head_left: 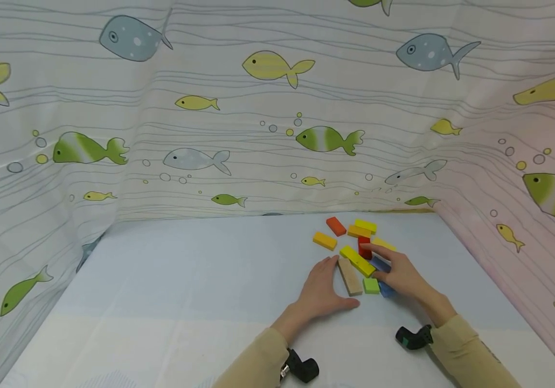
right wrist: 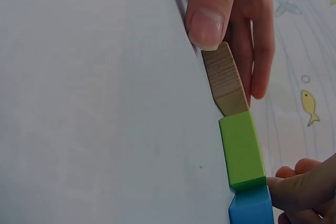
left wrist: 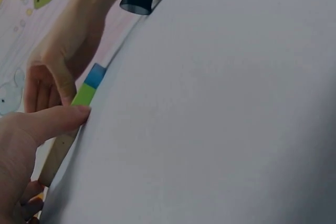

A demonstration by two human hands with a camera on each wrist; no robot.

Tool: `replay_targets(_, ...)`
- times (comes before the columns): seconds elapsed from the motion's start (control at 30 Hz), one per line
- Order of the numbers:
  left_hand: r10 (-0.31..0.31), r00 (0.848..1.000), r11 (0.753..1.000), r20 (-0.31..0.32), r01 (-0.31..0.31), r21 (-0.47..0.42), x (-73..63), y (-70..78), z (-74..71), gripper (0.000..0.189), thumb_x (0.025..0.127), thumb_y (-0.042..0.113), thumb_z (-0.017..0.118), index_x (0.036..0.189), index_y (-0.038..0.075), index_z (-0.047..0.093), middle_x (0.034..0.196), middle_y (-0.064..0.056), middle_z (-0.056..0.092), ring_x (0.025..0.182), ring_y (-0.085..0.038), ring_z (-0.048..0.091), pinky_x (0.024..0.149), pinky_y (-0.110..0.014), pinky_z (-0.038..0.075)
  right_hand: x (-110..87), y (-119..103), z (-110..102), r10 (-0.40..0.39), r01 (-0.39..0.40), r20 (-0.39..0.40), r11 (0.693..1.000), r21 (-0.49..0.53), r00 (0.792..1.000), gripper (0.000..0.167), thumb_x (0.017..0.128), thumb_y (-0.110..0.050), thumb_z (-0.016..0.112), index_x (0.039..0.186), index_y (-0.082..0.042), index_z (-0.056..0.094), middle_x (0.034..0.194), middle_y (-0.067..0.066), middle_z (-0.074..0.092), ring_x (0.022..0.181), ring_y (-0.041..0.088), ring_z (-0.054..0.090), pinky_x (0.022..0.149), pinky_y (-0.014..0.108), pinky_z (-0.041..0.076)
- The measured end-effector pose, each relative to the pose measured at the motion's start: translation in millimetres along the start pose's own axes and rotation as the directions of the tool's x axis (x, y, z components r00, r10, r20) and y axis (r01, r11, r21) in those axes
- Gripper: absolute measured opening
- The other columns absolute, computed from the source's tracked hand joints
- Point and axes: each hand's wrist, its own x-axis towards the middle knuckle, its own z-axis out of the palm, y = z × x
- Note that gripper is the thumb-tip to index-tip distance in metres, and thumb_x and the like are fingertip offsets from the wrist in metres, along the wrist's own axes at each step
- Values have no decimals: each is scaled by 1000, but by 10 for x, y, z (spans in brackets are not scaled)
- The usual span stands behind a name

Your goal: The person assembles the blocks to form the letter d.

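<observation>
In the head view my left hand point(head_left: 317, 291) lies along a plain wooden block point(head_left: 350, 277), fingertips at its far end and thumb stretched out near its close end. My right hand point(head_left: 403, 276) arches over blue blocks point(head_left: 387, 290), partly hiding them. Its index finger reaches to a red block point(head_left: 363, 249), while the thumb is at the near end of a long yellow block point(head_left: 357, 261). Between the wooden and blue blocks sits a small green block point(head_left: 371, 286). In the right wrist view, the wooden block point(right wrist: 227, 80), green block point(right wrist: 243, 150) and blue block point(right wrist: 252, 205) line up.
Behind the hands lie an orange-red block point(head_left: 336, 226), an orange block point(head_left: 325, 240) and more yellow and orange blocks point(head_left: 365, 226). The white table point(head_left: 161, 280) extends far to the left. Fish-patterned cloth point(head_left: 238, 129) encloses its back and sides.
</observation>
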Motion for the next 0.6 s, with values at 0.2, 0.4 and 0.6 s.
replay_targets(0.2, -4, 1000, 1000, -24, 3, -24, 41, -6, 29, 99, 78, 54, 78, 156, 12, 32, 159, -4, 38, 146, -24, 35, 120, -43, 32, 22, -37, 4, -15, 15, 9, 1000, -1, 1000, 68, 81, 6, 72, 144, -6, 51, 140, 21, 57, 136, 48, 43, 109, 70, 32)
replay_targets(0.4, 4, 1000, 999, -27, -5, -45, 39, -46, 16, 99, 79, 54, 77, 156, 12, 32, 158, -4, 39, 145, -23, 36, 120, -41, 32, 44, -57, 6, -33, 33, 20, 999, -4, 999, 68, 81, 4, 74, 144, -6, 51, 139, 22, 58, 135, 49, 44, 108, 71, 32)
replay_targets(0.6, 19, 1000, 999, -21, -20, -41, -14, -120, -16, 98, 78, 55, 78, 155, 12, 35, 155, -2, 44, 141, -21, 42, 117, -39, 36, 67, -52, 9, -35, 36, 47, 999, -19, 998, 70, 82, 0, 76, 146, -7, 49, 141, 20, 57, 134, 48, 45, 108, 71, 33)
